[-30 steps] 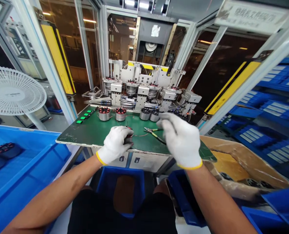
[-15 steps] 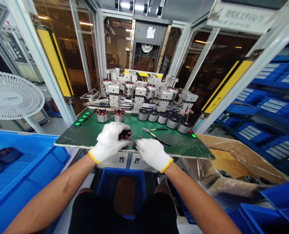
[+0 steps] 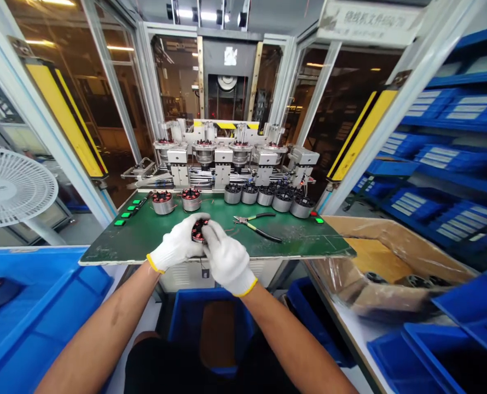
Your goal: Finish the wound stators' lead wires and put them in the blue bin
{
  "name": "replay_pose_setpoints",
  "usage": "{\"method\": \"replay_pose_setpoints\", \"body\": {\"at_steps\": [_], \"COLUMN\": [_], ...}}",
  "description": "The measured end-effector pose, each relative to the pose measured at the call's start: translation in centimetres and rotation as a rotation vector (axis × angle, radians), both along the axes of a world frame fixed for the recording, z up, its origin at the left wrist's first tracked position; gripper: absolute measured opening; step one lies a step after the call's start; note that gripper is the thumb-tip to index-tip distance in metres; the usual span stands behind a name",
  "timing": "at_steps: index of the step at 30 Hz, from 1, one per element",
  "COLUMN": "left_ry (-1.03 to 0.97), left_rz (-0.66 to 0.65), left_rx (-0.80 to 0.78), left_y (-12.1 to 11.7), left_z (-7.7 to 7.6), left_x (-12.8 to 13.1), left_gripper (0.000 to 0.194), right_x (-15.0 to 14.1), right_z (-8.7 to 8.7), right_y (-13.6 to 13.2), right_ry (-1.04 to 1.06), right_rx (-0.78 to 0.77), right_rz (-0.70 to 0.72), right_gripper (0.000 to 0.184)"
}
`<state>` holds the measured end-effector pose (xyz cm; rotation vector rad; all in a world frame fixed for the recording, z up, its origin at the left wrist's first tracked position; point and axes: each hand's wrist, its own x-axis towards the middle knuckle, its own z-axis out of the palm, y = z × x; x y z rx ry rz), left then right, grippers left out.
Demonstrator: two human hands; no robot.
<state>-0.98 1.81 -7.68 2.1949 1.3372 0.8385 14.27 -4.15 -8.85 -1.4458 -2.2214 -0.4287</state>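
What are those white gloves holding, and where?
The left grip holds a stator around its side; whether the right grip holds it is unclear.

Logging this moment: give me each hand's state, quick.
Left hand: closed, holding a red-and-black wound core.
Right hand: at the wound core; grip cannot be told.

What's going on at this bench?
A person in white gloves has a round part with red windings in the left hand, over the near edge of the green tabletop. The right hand is at the part's right side; its exact grip is hidden. Pliers lie open beyond the right hand. Two similar red-wound parts stand behind to the left, a dark-topped group to the right.
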Motion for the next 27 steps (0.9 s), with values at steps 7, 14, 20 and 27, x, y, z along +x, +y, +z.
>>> {"method": "replay_pose_setpoints", "body": {"at_steps": [7, 14, 20, 27], "left_ry": [0.033, 0.003, 0.013, -0.001], "left_rz": [0.043, 0.030, 0.079, 0.063], "left_rx": [0.024, 0.045, 0.021, -0.025], "left_y": [-0.3, 0.1, -0.4, -0.6], "left_z": [0.4, -0.4, 0.1, 0.3], "left_x": [0.2, 0.1, 0.3, 0.2], "left_gripper": [0.075, 0.072, 0.065, 0.069], "right_x": [0.1, 1.1, 4.0, 3.0], "right_z": [-0.5, 1.8, 4.3, 7.5], "right_y": [0.4, 1.4, 1.7, 1.3], "right_ry": [0.079, 0.608, 0.317, -0.330], "right_rx": [-0.056, -0.680, -0.545, -0.225], "right_rz": [-0.280, 0.065, 0.006, 0.176], "right_gripper": [0.035, 0.041, 0.035, 0.024]}}
